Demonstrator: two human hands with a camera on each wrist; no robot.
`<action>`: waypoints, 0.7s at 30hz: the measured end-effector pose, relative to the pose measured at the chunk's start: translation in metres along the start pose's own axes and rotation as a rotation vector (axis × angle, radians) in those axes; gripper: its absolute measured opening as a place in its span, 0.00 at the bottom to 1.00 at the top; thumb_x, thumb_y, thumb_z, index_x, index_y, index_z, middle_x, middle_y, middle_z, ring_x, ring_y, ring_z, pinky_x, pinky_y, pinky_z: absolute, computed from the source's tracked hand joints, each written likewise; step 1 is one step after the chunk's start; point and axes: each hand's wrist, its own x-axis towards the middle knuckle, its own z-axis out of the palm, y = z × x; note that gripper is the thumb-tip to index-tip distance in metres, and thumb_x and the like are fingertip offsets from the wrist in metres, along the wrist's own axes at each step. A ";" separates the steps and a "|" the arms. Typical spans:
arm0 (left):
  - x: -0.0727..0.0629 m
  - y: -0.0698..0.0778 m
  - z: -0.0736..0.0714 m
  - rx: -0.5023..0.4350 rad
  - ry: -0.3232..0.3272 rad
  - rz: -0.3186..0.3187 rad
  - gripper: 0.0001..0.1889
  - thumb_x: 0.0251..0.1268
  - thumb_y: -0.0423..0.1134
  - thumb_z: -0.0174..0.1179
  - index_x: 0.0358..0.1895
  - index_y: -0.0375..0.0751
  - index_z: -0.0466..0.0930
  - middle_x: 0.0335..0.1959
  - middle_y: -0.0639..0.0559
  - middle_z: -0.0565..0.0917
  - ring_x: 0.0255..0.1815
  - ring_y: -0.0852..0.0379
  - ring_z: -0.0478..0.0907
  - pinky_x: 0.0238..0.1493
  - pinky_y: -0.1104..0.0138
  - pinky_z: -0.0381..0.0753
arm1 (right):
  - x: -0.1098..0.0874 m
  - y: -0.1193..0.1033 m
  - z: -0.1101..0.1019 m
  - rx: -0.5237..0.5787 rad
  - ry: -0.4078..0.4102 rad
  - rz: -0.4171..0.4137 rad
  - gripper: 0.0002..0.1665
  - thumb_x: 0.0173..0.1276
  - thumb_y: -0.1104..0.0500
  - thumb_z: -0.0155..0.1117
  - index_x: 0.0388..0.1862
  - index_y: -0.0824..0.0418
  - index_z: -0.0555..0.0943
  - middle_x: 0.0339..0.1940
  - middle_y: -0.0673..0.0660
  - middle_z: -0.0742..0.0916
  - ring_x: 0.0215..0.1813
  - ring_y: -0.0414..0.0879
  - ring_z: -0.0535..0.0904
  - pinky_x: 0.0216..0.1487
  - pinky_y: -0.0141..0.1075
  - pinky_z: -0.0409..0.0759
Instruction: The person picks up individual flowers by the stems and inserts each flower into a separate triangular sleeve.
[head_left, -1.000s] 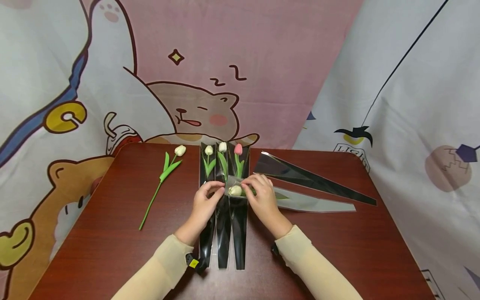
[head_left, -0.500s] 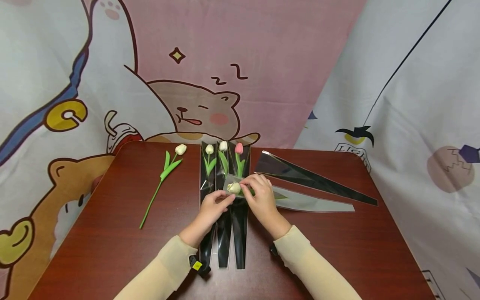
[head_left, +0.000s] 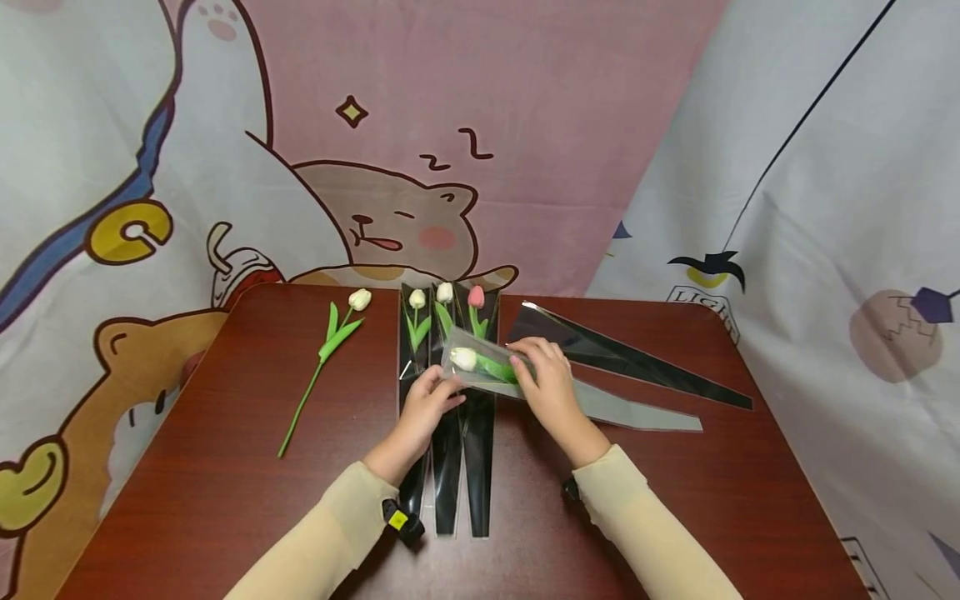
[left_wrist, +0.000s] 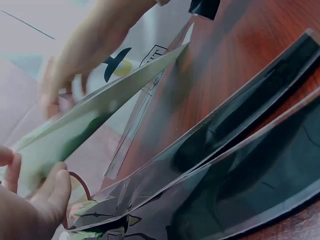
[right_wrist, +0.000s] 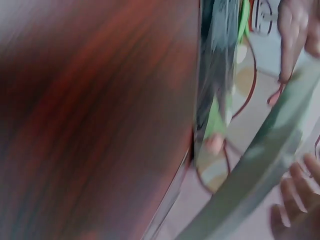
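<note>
A pale, frosted flower sleeve lies slantwise in the air above the table, with a white tulip and its green leaves inside. The left hand pinches the lower corner of its wide end between thumb and fingers, seen also in the left wrist view. Beside the leaves, the right hand is at the sleeve's middle. Its fingers are loosely bent and spread along the sleeve in the right wrist view, and blurred in the left wrist view. The tulip's lower stem is hidden.
Beneath the hands lie black-backed sleeves holding two white tulips and a pink tulip. A loose white tulip is at left. Another black sleeve lies at right on the brown table. A printed cloth hangs behind.
The right hand has moved right along the sleeve, baring the tulip's leaves. The sleeve's wide end has risen and tilted. The left hand has moved down to its lower corner.
</note>
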 end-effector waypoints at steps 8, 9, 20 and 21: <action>0.006 0.007 -0.008 -0.267 -0.021 0.040 0.08 0.69 0.28 0.38 0.36 0.43 0.66 0.37 0.53 0.79 0.42 0.60 0.81 0.55 0.52 0.76 | -0.005 0.040 -0.020 0.006 -0.313 0.235 0.19 0.73 0.54 0.53 0.58 0.60 0.77 0.58 0.62 0.80 0.61 0.59 0.73 0.60 0.55 0.70; 0.007 0.008 -0.009 -0.296 -0.018 0.044 0.08 0.70 0.29 0.38 0.36 0.44 0.65 0.37 0.53 0.79 0.42 0.60 0.82 0.54 0.54 0.77 | -0.006 0.041 -0.021 0.031 -0.329 0.245 0.17 0.72 0.55 0.54 0.55 0.61 0.78 0.57 0.62 0.81 0.60 0.58 0.75 0.59 0.54 0.71; 0.007 0.007 -0.001 -0.257 -0.052 0.037 0.13 0.68 0.29 0.51 0.53 0.38 0.64 0.42 0.51 0.79 0.41 0.56 0.81 0.48 0.62 0.80 | -0.005 0.022 -0.014 0.261 -0.114 0.284 0.08 0.68 0.60 0.60 0.43 0.62 0.81 0.43 0.59 0.85 0.44 0.49 0.78 0.46 0.40 0.75; 0.006 0.005 0.001 -0.215 -0.075 0.029 0.14 0.67 0.28 0.52 0.54 0.36 0.64 0.41 0.51 0.79 0.42 0.55 0.81 0.49 0.61 0.80 | -0.004 0.018 -0.013 0.287 -0.085 0.278 0.08 0.68 0.60 0.60 0.42 0.63 0.81 0.42 0.60 0.85 0.43 0.49 0.77 0.45 0.39 0.75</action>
